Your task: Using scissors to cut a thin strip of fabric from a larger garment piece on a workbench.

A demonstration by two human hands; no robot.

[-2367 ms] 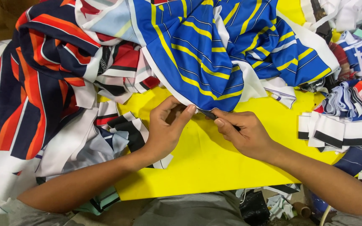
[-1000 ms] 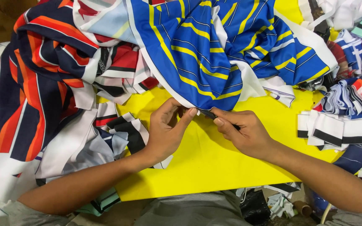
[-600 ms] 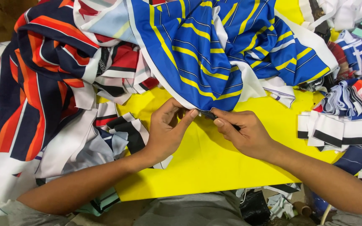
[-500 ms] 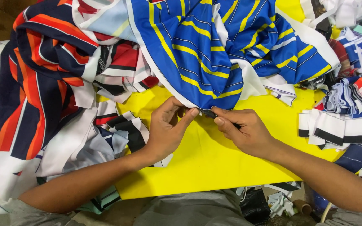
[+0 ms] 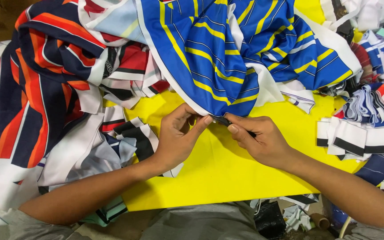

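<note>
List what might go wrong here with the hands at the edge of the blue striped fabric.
The right hand holds a thin dark tool against the blue and yellow striped fabric, close to the left hand; its fingertips could get nicked. The heaped navy and orange cloth may slide onto the yellow table.

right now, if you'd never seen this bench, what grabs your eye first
The blue fabric with yellow stripes spills from the top centre onto the bright yellow table. At its lower edge the left hand and right hand meet, pinching the cloth, the right one around a small dark tool. A navy, orange and red striped heap fills the left side.
</note>
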